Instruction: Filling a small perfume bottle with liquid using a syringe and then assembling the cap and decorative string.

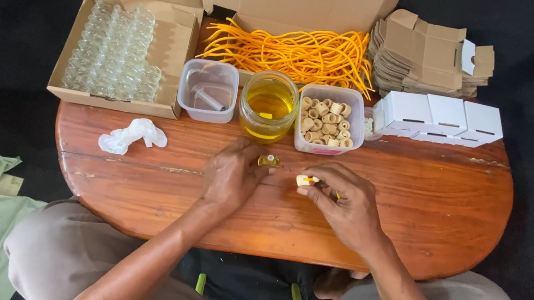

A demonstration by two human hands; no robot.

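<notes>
We could tip the small glass bottle (269,161) on the desk (415,209) if our left hand (230,178), fingers closed on it, slackens. Our right hand (344,205), at 3 o'clock of it, pinches what looks like a pale cap (306,180), knuckles curled, wrist low

Left hand (232,179) on vial (269,161), right hand (346,204) pinching cap (306,180)

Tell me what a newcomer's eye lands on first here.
The bright heap of orange cords in the open box at the back, then the jar of yellow liquid just before it. At table centre, the left hand holds a small bottle and the right hand a pale cap.
</notes>
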